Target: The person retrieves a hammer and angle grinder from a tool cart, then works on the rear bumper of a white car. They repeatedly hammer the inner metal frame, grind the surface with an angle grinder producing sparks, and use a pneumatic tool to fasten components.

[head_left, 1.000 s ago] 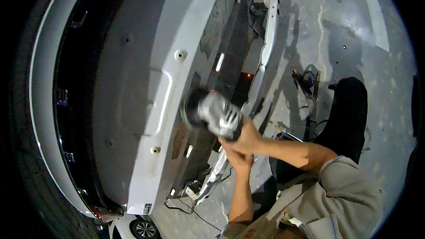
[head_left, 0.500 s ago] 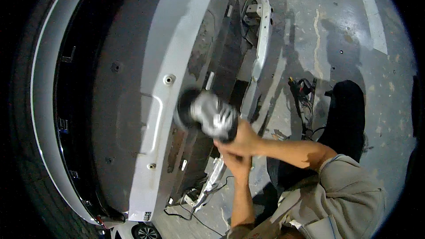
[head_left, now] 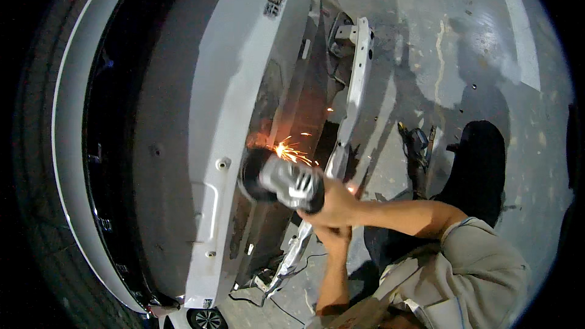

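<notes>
Right hand (head_left: 336, 202) and left hand (head_left: 334, 237) both clamped on grinder (head_left: 291, 184). Judged heavy, stiff, kick-prone; hold at 4-o'clock end, clear of 9-o'clock disc (head_left: 251, 176).

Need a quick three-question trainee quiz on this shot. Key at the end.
1. What flies out, bright orange, beside the grinder?
2. True or false: the right hand is empty.
3. In the picture, the pale car panel lies on which side of the grinder? A) right B) left

Key:
1. Sparks.
2. False; it grips the grinder.
3. B.
</notes>
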A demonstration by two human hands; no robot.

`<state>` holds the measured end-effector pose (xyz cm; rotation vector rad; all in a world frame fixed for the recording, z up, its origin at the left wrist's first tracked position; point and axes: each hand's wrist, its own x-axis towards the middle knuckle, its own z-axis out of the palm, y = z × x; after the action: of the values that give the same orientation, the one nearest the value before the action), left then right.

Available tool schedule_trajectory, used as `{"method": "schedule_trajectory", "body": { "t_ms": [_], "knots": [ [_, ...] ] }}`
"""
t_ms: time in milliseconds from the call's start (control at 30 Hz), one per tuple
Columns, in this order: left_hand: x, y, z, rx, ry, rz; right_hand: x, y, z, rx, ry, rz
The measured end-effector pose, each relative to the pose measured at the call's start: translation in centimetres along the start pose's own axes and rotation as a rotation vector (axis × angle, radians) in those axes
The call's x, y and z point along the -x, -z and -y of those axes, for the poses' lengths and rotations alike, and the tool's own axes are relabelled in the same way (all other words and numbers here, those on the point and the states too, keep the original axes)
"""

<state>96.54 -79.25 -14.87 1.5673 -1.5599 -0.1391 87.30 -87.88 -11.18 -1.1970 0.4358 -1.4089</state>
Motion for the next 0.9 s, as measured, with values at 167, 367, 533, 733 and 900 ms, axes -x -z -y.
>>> {"method": "schedule_trajectory", "body": {
  "t_ms": [167,367,533,733,900],
  "knots": [
    [-0.2,-1.2,1.8,0.048,0.146,0.012,-1.9,1.6,-0.2,0.039,0.013,-0.052],
    [0.2,-2.0,0.9,-0.051,0.053,-0.029,-1.3,2.3,0.5,0.096,0.007,0.211],
    [-2.5,-3.7,1.6,-0.026,0.035,-0.020,-4.1,3.7,0.4,0.086,-0.006,-0.001],
    [-2.0,-4.9,0.1,-0.072,0.019,-0.017,-3.7,4.3,1.2,0.132,0.114,-0.004],
    [-3.8,-6.4,0.2,-0.068,-0.088,-0.062,-4.9,5.7,1.0,0.132,0.009,0.019]
  ]
}}
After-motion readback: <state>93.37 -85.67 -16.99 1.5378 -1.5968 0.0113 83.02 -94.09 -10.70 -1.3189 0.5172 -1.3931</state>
